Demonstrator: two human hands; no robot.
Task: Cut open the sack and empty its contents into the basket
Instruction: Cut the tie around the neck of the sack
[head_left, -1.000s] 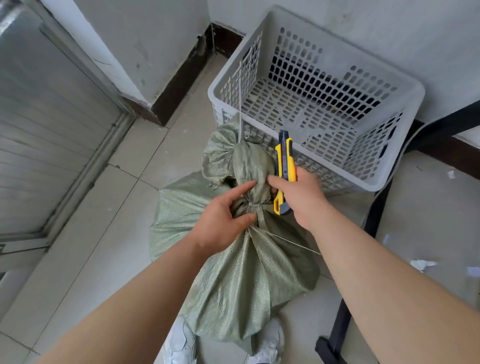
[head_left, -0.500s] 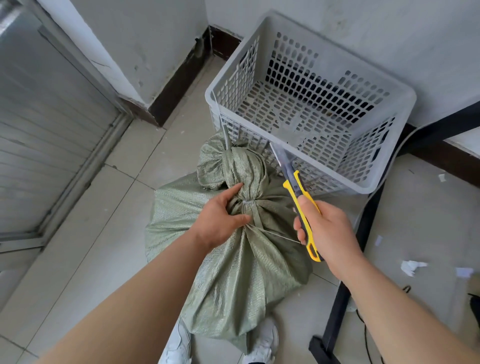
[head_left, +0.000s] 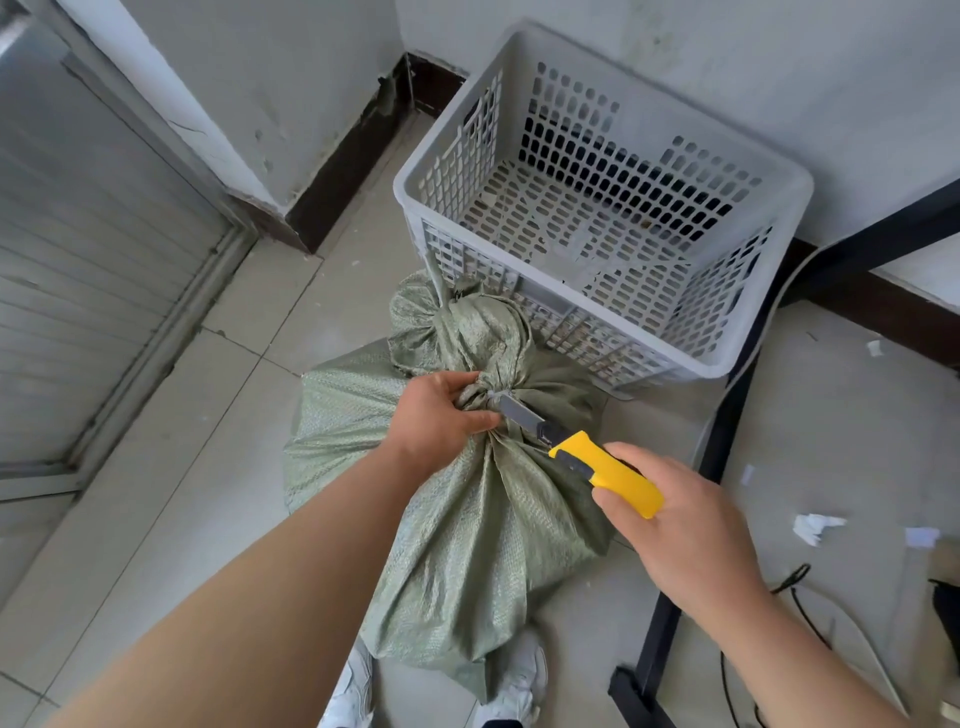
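A green woven sack (head_left: 467, 519) stands on the tiled floor, its neck bunched and tied. My left hand (head_left: 441, 415) grips the gathered neck just below the tie. My right hand (head_left: 680, 525) holds a yellow utility knife (head_left: 602, 467) with its blade out. The blade tip (head_left: 511, 408) rests against the tie at the neck, right beside my left fingers. Just beyond the sack sits a grey perforated plastic basket (head_left: 753, 358), with nothing large inside it.
A black metal frame leg (head_left: 691, 519) runs down the floor right of the sack. Paper scraps (head_left: 815, 527) and black cables (head_left: 800, 597) lie at the right. A metal door (head_left: 93, 286) is at the left. White shoes (head_left: 514, 680) show below the sack.
My right hand swung the knife from upright beside the neck down and right, then brought the blade tip in to the tie. My left hand kept its grip on the neck.
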